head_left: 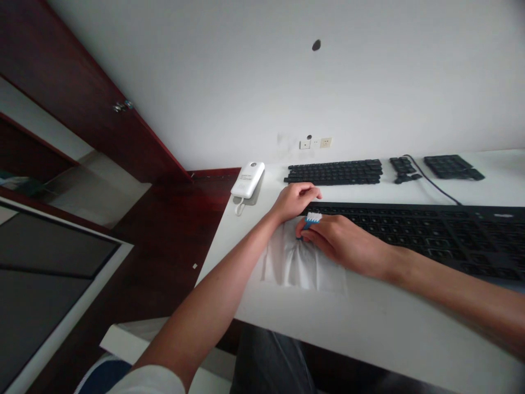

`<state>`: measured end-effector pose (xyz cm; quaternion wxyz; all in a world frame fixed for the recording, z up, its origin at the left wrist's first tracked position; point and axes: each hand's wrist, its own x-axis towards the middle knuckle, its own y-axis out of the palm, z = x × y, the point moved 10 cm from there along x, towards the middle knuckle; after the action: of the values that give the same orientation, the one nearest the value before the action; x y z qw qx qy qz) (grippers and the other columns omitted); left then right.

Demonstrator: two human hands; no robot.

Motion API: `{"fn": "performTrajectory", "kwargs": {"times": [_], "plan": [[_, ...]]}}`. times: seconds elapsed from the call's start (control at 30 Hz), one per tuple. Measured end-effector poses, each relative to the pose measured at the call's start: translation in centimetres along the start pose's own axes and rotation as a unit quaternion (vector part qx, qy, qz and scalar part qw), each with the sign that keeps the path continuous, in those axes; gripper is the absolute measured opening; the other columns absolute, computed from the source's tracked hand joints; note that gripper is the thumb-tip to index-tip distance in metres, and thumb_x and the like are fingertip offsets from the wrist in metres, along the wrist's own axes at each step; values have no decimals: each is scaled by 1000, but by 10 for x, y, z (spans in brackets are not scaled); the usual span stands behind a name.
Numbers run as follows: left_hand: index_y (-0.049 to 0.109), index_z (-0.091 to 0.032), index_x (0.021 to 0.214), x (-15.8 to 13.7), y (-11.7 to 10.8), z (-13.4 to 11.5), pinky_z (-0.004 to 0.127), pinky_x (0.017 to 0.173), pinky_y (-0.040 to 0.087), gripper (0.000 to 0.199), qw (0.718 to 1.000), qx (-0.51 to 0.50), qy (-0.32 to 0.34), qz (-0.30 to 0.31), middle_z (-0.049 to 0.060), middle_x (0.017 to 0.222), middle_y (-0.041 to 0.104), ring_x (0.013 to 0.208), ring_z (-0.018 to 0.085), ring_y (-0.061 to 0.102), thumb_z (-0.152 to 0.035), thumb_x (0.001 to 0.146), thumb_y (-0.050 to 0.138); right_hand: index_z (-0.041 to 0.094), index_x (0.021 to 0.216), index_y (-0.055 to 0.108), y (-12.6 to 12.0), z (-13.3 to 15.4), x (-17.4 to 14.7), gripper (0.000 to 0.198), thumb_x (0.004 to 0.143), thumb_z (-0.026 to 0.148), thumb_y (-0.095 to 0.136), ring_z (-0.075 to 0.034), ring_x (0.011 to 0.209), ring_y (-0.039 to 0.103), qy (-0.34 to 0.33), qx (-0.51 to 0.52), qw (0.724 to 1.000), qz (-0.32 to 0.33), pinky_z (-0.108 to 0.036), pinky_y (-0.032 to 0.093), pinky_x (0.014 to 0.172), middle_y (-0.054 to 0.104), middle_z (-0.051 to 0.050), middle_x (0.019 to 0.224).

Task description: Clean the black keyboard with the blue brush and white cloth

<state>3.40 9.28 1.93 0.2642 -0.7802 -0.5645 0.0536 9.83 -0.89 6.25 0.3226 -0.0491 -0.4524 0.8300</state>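
Observation:
A black keyboard (410, 219) lies along the desk. My left hand (296, 200) is at its upper left corner, with fingers curled over the edge; the fingertips are partly hidden. My right hand (342, 241) is closed around a small blue brush with white bristles (314, 218). The bristles point upward above the fingers, and a bit of blue shows below them. Beneath that hand, a thin white tissue (303, 271) lies on the desk in front of the keyboard's left end, its folds drawn up toward the fingers. Whether the fingers also pinch the tissue is hard to see.
Black keycaps stand in groups at the back of the white desk (369, 312): a large block (334, 172), a small cluster (404, 169) and a right-hand block (453, 167). A black cable (435, 183) runs between them. A white power bank (248, 180) lies at the left edge.

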Motion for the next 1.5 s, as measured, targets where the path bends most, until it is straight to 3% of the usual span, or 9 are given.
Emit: {"fn": "performTrajectory", "kwargs": {"times": [0.73,0.93,1.3,1.5], "plan": [[72,-16,89,2,0,1,28,66,37,35,1000,-5,7,-2,2,82,64,72,15,51,-43,101,52,18,102,72,3,-4,-1,34,108,27,40,-22,85,73,21,-10,1000,20,-34,53,77,77,-9,97],[71,-17,87,0,1,1,27,67,37,33,999,-49,6,-2,2,81,64,74,16,53,-42,100,53,17,101,71,-19,4,-2,30,106,23,43,-21,79,72,-22,-38,999,-27,-33,51,73,77,-8,94],[72,-16,88,-1,0,-4,27,65,35,35,999,-34,2,5,2,77,61,71,15,51,-43,99,53,19,98,70,-1,-2,0,24,101,16,46,-22,85,72,7,-13,998,60,-33,51,75,77,-6,94],[71,-16,87,0,-1,-1,27,65,36,33,1000,-22,-9,-1,3,82,65,72,15,52,-40,99,53,19,99,72,-9,-7,-1,25,102,17,47,-24,87,74,0,-51,999,18,-37,52,78,77,-7,97]]}}
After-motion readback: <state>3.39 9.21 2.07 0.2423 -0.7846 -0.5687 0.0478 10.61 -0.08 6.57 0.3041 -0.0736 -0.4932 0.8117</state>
